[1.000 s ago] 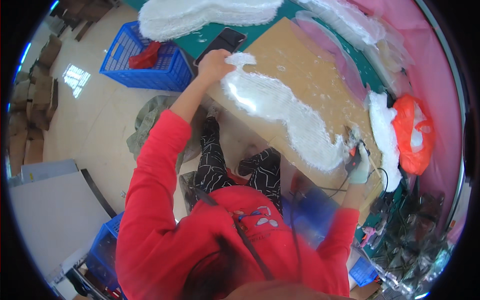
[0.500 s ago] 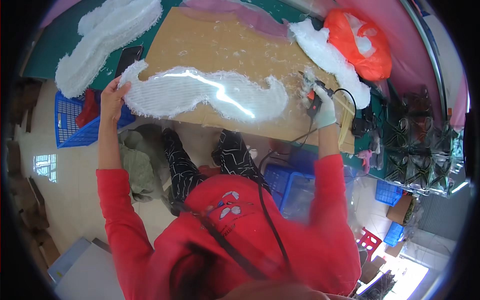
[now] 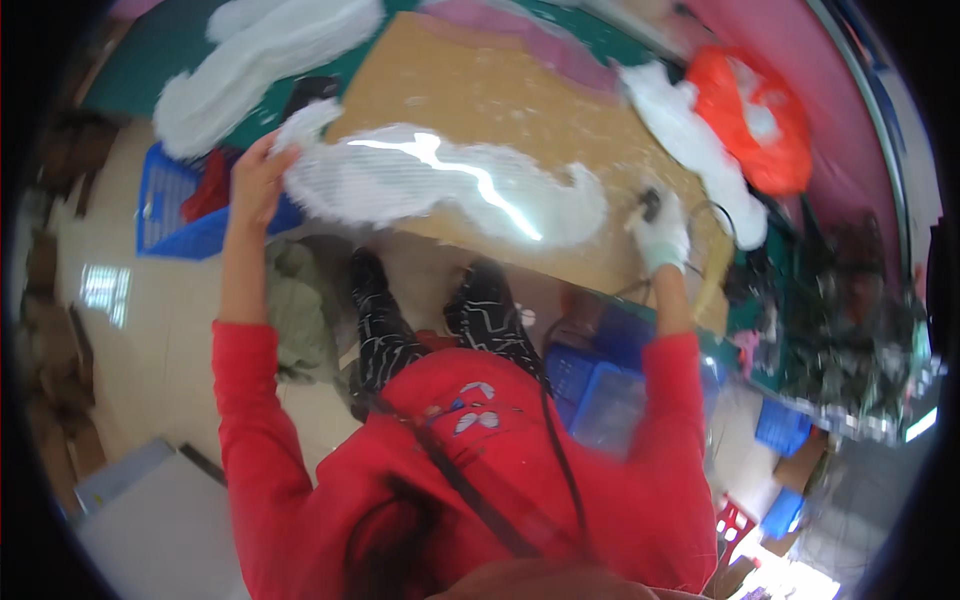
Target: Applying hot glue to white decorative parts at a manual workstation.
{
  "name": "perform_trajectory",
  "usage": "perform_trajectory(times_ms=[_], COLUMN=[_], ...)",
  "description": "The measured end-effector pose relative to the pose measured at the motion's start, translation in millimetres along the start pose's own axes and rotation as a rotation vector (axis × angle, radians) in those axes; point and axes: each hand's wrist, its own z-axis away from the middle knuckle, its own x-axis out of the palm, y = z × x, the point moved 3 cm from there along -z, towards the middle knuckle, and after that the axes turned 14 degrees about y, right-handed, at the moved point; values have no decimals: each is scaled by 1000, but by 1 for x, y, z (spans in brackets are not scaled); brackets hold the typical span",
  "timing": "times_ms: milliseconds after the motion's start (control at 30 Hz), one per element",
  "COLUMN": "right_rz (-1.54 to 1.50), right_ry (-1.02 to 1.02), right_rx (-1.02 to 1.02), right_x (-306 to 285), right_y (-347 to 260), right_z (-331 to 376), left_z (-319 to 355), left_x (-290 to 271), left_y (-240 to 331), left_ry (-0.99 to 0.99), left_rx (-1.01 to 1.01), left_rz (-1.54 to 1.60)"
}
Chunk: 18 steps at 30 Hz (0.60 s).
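A white fuzzy piece shaped like a moustache (image 3: 400,185), with a shiny ribbed face, lies over the near edge of a brown cardboard sheet (image 3: 480,90). Its left curled end is pinched in my left hand (image 3: 258,180), fingers closed. My right hand (image 3: 662,235), in a whitish glove, is closed around a black corded hand tool (image 3: 651,205) just beyond the piece's right end, not touching it. The tool is blurred and mostly hidden by the hand, so its exact kind does not show.
More white fuzzy pieces lie at the far left (image 3: 260,70) and right (image 3: 690,140). An orange-red plastic bag (image 3: 745,120) sits at the back right. A dark phone-like object (image 3: 312,92) is beside the cardboard. Blue baskets (image 3: 180,205) stand below the green table.
The whole view has shifted, so things appear further right. My right hand has turned the tool and come slightly nearer to me; white fluff seen around it earlier no longer shows there.
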Motion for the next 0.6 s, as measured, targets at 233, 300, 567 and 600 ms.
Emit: perform_trajectory(times_ms=[233, 300, 567, 600], right_rz=[-76, 152, -809, -845], right_ry=[-225, -106, -196, -206], right_rx=[-92, -210, -573, -648], right_x=[-32, -39, -55, -53], right_y=[-6, -15, -231, -258], right_z=[15, 11, 50, 58], left_z=[12, 25, 38, 41], left_x=[23, 28, 32, 33], left_y=[5, 16, 24, 27], left_ry=[66, 80, 59, 58], left_rx=[-15, -31, -17, -20], left_rz=[53, 87, 201, 205])
